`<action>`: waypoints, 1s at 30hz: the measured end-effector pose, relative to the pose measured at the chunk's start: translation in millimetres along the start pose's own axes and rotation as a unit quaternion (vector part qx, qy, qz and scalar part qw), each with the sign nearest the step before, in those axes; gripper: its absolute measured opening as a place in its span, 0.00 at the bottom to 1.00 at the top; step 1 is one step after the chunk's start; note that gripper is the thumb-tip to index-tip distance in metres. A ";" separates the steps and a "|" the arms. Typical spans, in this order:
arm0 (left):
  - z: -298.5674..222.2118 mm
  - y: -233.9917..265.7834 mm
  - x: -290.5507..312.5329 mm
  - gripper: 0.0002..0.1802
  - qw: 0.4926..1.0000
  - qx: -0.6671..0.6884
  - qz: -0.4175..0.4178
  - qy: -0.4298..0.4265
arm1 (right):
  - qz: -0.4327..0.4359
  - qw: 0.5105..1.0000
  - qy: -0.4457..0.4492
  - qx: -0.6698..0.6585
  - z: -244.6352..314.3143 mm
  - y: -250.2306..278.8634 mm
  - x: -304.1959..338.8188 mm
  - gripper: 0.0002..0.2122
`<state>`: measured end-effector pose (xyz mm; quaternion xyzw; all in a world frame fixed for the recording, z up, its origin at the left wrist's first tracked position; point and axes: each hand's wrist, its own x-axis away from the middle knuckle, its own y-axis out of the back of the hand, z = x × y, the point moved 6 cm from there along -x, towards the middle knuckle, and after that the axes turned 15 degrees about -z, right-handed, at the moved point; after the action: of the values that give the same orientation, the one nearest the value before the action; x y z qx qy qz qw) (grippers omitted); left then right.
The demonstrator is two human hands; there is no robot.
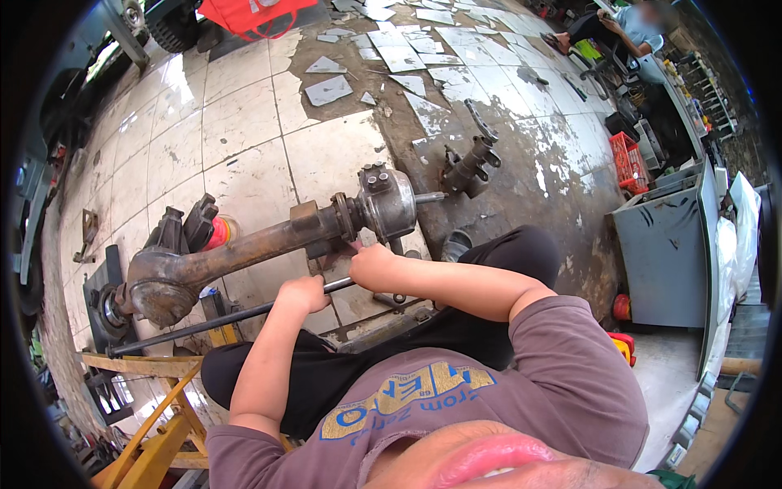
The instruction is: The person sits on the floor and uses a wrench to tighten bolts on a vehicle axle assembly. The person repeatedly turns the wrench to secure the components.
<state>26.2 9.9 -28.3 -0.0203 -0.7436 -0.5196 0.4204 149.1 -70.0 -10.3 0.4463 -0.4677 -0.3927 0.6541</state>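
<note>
A long, rusty axle housing (261, 243) lies slantwise across the floor ahead of me, with a round bulge at its left. Its right end carries a greyer metal knuckle (389, 204) with a short shaft sticking out. My left hand (304, 293) is closed around a long dark steel rod (212, 322), which runs along the near side of the housing. Just below the knuckle, my right hand (373, 266) is closed beside the rod's right end. A small pale piece and some pinkish cloth show at its fingers; what it grips is partly hidden.
A loose metal knuckle part (471, 165) stands to the right of the housing. Yellow metal stands (167, 444) are at lower left. Broken tiles (328, 90) lie farther off. On the right are a grey cabinet (661, 253) and a red crate (627, 163); another person (639, 33) sits far right.
</note>
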 end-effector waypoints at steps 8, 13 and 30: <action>0.3 1.2 1.8 0.26 1.000 -0.001 -0.002 0.008 | -0.010 1.000 0.016 -0.006 2.9 6.6 -0.1 0.07; 1.8 -0.7 1.5 0.25 1.000 0.015 -0.011 0.006 | -0.017 1.000 0.009 -0.011 4.2 11.7 0.7 0.07; 0.1 -0.2 -0.1 0.26 1.000 -0.005 -0.006 -0.001 | -0.008 1.000 0.003 -0.008 1.5 0.6 -0.3 0.07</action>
<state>26.1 9.9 -28.6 -0.0181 -0.7413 -0.5260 0.4165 147.6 -69.9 -9.6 0.4465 -0.4586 -0.4002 0.6558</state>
